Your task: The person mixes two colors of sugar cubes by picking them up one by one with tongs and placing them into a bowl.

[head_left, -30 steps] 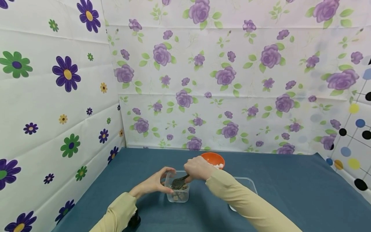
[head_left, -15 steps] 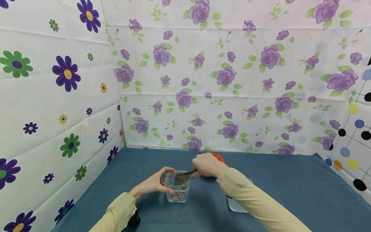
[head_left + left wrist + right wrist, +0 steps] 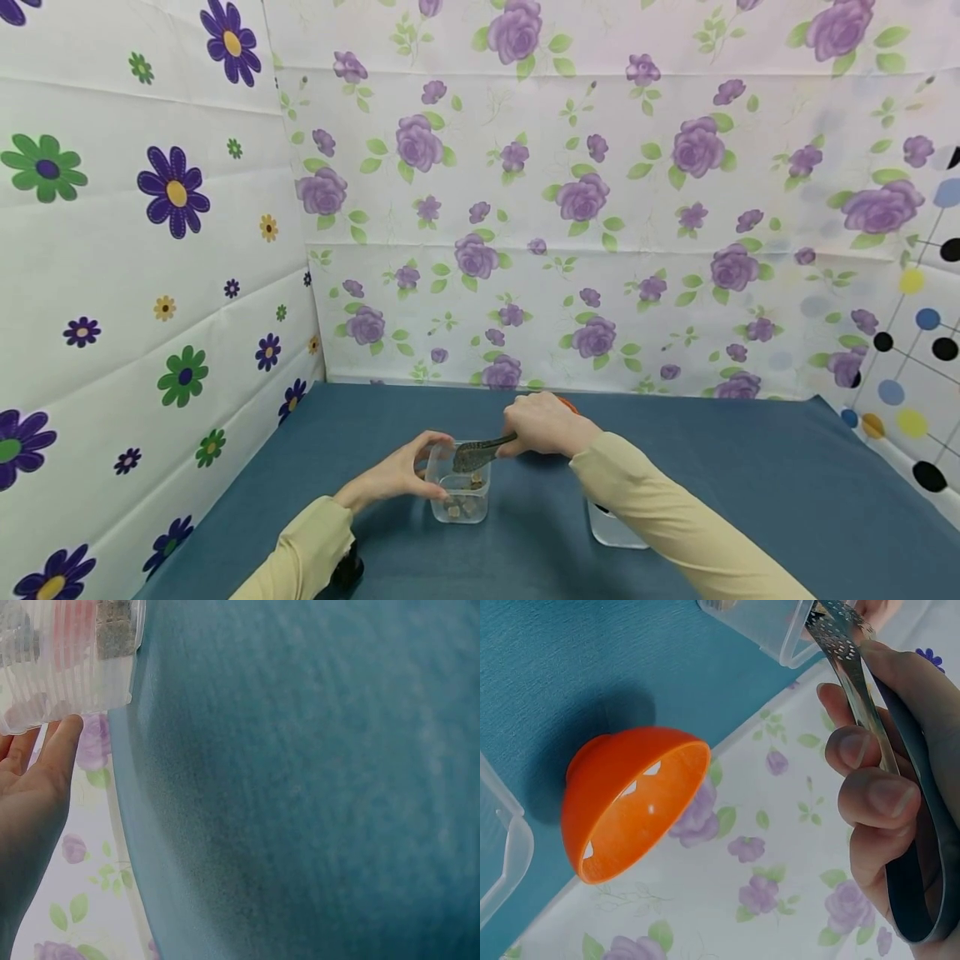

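Observation:
A clear plastic container [image 3: 468, 510] with several small brownish cubes in its bottom stands on the table. My left hand [image 3: 397, 475] grips it from the left, thumb at the near side and fingers at the far side. In the left wrist view, the fingers of that hand [image 3: 37, 787] lie against the ribbed container [image 3: 75, 694]. My right hand [image 3: 551, 425] holds metal tongs [image 3: 474, 455], their heads over the container's opening. Seen from the right wrist, the tongs [image 3: 847, 671] have perforated heads and a folded end in the palm. Whether anything sits between the heads, I cannot tell.
An orange bowl [image 3: 619, 791] with white pieces inside stands behind my right hand. Another clear container [image 3: 617, 532] lies partly under the right forearm. A black object [image 3: 348, 572] is beside my left wrist. Flower-printed sheets [image 3: 450, 208] border the blue tablecloth [image 3: 712, 467].
My right hand has lifted the tongs from the cubes and drawn back to the right, now covering most of the orange bowl. My left hand and the container have stayed put.

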Demonstrator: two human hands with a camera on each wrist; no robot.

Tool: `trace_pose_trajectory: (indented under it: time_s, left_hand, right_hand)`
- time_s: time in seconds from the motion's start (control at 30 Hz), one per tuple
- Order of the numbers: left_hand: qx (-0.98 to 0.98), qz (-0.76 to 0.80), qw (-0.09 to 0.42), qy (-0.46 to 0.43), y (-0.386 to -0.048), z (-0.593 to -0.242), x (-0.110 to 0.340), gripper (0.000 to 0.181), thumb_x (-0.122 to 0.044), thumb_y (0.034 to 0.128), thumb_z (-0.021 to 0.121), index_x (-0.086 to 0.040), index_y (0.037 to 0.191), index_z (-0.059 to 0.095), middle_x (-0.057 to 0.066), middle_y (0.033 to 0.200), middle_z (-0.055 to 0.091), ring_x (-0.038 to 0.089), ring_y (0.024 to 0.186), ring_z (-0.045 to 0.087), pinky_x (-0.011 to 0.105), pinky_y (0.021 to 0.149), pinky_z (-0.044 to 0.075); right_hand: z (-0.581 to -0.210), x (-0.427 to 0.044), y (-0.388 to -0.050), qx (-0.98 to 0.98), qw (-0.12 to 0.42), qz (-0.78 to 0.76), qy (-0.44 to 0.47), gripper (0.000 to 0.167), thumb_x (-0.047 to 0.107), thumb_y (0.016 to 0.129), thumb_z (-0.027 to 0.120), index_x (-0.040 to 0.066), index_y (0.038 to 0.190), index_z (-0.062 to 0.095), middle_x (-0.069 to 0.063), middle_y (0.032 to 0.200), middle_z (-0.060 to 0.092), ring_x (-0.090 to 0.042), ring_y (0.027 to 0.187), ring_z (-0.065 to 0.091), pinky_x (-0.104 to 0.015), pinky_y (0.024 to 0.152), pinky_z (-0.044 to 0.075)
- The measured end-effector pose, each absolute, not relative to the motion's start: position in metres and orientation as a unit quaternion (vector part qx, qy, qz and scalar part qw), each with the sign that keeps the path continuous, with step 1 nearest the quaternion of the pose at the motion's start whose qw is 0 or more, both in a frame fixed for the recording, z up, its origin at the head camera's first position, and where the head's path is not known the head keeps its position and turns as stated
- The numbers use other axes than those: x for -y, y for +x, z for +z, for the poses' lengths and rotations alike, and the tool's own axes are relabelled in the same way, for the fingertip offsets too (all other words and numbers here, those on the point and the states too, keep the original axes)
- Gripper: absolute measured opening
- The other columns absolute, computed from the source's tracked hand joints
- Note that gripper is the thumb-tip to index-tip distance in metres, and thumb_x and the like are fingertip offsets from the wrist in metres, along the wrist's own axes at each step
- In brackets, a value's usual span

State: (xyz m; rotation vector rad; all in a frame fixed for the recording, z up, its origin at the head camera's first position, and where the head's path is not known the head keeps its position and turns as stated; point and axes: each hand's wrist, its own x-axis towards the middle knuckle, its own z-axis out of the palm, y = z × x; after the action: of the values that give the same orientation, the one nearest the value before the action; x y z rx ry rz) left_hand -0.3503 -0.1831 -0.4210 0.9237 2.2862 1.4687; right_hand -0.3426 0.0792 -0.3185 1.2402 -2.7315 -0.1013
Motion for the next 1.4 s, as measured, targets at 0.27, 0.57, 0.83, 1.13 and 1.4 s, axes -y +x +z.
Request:
trace_pose_trajectory:
  time_s: [0.27, 0.57, 0.83, 1.13, 1.4]
  left_hand:
    - [-0.792, 0.505, 0.13, 0.318, -0.35, -0.423, 0.183, 0.065, -0.016, 0.0805, 0.07, -0.012, 0.134, 0.034, 0.007, 0.13, 0.038, 0.032, 0.123, 0.03, 0.055, 0.089, 0.033]
    - [-0.789, 0.505, 0.13, 0.325, -0.351, -0.422, 0.183, 0.068, -0.016, 0.0808, 0.07, -0.005, 0.135, 0.031, 0.009, 0.131, 0.037, 0.033, 0.124, 0.03, 0.055, 0.089, 0.033]
    - [-0.783, 0.508, 0.132, 0.335, -0.352, -0.422, 0.183, 0.071, -0.019, 0.0798, 0.072, -0.004, 0.136, 0.03, 0.013, 0.131, 0.036, 0.036, 0.124, 0.029, 0.055, 0.088, 0.033]
    - [-0.784, 0.505, 0.134, 0.335, -0.354, -0.424, 0.185, 0.066, -0.011, 0.0816, 0.069, -0.003, 0.135, 0.031, 0.012, 0.13, 0.037, 0.031, 0.123, 0.032, 0.053, 0.09, 0.034]
    - [-0.782, 0.509, 0.14, 0.332, -0.353, -0.423, 0.185, 0.067, -0.015, 0.0819, 0.069, -0.002, 0.135, 0.03, 0.011, 0.13, 0.037, 0.033, 0.124, 0.03, 0.056, 0.09, 0.032]
  right_hand:
    - [-0.314, -0.082, -0.34, 0.907, 0.069, -0.024, 0.416, 0.028, 0.04, 0.079, 0.068, 0.023, 0.058, 0.066, 0.011, 0.047, 0.04, -0.006, 0.043, 0.034, -0.022, 0.041, 0.024]
    - [-0.31, -0.087, -0.34, 0.901, 0.073, -0.009, 0.428, 0.027, 0.038, 0.08, 0.068, 0.022, 0.058, 0.067, 0.014, 0.05, 0.044, -0.005, 0.044, 0.04, -0.022, 0.042, 0.031]
    - [-0.306, -0.096, -0.34, 0.897, 0.069, 0.022, 0.435, 0.042, 0.038, 0.081, 0.067, 0.021, 0.05, 0.045, 0.012, 0.049, 0.028, -0.004, 0.042, 0.027, -0.022, 0.042, 0.021]
    - [-0.301, -0.12, -0.342, 0.9, 0.05, 0.087, 0.425, 0.045, 0.035, 0.082, 0.067, 0.019, 0.048, 0.043, 0.011, 0.045, 0.019, -0.005, 0.038, 0.019, -0.023, 0.041, 0.014]
    - [-0.298, -0.147, -0.347, 0.906, 0.04, 0.107, 0.408, 0.04, 0.032, 0.084, 0.066, 0.022, 0.048, 0.049, 0.012, 0.044, 0.022, -0.004, 0.039, 0.02, -0.022, 0.042, 0.016]
